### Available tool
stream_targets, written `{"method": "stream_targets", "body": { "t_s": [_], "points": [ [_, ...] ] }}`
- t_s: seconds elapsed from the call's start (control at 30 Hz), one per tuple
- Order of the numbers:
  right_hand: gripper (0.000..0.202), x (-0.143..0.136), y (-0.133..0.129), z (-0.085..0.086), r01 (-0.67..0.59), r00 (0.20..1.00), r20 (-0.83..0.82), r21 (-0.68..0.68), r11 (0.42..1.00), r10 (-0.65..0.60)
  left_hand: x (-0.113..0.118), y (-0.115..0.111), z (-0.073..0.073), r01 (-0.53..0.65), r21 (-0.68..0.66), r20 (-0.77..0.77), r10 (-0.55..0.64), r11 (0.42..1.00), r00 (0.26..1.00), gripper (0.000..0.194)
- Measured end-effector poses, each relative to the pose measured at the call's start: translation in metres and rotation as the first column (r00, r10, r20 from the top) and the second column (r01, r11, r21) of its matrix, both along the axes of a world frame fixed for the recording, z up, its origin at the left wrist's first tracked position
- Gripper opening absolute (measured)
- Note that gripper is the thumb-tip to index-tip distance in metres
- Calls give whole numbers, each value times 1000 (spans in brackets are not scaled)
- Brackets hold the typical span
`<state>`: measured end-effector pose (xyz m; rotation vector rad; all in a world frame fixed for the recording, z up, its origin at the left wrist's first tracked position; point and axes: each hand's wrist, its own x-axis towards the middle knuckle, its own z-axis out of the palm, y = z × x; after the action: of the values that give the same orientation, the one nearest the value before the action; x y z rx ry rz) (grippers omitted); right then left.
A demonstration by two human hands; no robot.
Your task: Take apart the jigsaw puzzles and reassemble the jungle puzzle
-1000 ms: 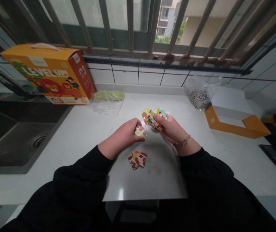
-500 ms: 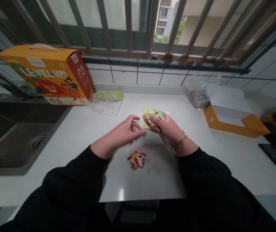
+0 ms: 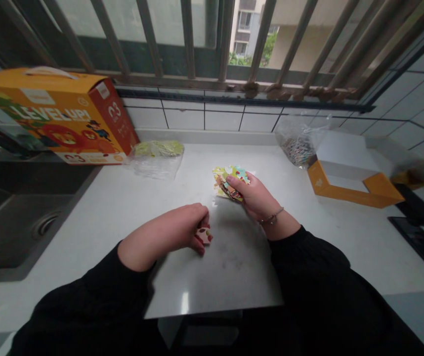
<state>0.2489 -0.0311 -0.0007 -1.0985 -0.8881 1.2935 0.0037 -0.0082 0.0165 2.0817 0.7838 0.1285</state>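
My right hand (image 3: 254, 195) grips a stack of colourful puzzle pieces (image 3: 230, 182) above the white counter, thumb on top. Lower and to the left, my left hand (image 3: 190, 227) has its fingers curled around reddish-brown puzzle pieces (image 3: 204, 236) near the counter's middle. Part of these pieces is hidden behind the fingers, so whether they are lifted off the surface cannot be told.
An orange box (image 3: 60, 118) with a handle stands at the back left beside a sink (image 3: 15, 222). Right of it lies a plastic bag with green contents (image 3: 158, 151). At the back right are a clear bag (image 3: 299, 148) and an open orange-and-white box (image 3: 353, 190).
My left hand has moved down from beside the stack to the reddish-brown pieces and closed around them. My right hand still holds its stack. The view has shifted slightly.
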Motion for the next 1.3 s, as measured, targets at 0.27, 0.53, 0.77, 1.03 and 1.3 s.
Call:
{"method": "stream_targets", "body": {
  "t_s": [0.27,0.53,0.77,1.03,1.3],
  "points": [
    [56,-4,-5,3,-71,997,17,38,997,71,-1,16,-10,-218,-83,31,221,973,975,23],
    [56,-1,-5,0,-67,997,31,42,997,65,-12,19,1,41,189,-13,-39,981,999,75],
    [57,-3,-7,2,-137,989,60,33,990,135,-11,19,-2,100,173,-55,-92,980,994,38],
    [61,0,-9,-2,-265,962,77,50,963,261,-6,20,4,-49,168,-193,82,985,978,36],
    [65,-7,-10,-5,-281,933,246,34,959,264,7,24,-18,-470,-162,119,490,868,864,26]
  ]
}}
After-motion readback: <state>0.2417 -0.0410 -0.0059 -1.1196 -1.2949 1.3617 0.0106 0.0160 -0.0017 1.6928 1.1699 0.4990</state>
